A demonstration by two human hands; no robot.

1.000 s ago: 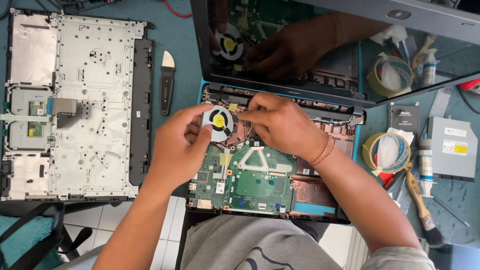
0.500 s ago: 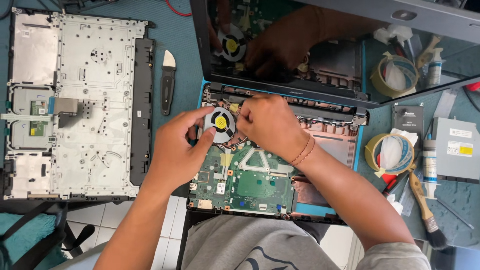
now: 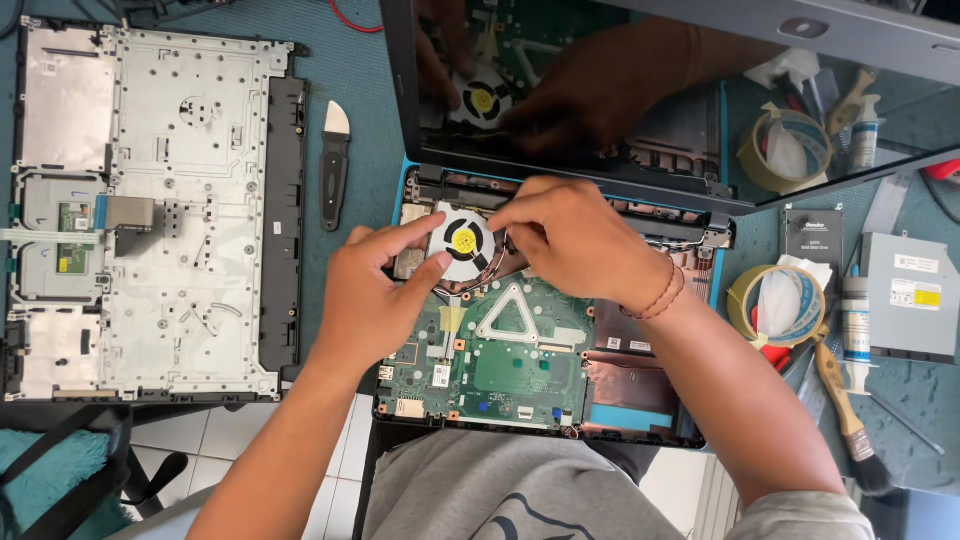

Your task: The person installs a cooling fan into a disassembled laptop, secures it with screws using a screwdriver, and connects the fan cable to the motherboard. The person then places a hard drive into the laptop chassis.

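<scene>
Cooling fan [image 3: 462, 242] (yellow hub) pinched between left hand [image 3: 372, 290] and right hand [image 3: 575, 240] fingers.

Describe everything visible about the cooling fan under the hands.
The cooling fan is round, with pale blades, a yellow hub sticker and a dark housing. It lies flat at the upper left of the opened laptop's green board. The left hand pinches its left edge; the right hand covers its right side.

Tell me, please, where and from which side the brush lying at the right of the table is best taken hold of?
Take the brush by its bare wooden handle, coming from above and the right. It lies flat, handle slanting up toward the tape roll, dark bristles at the near end. The upper tip is crowded; the middle is probably freest.
</scene>
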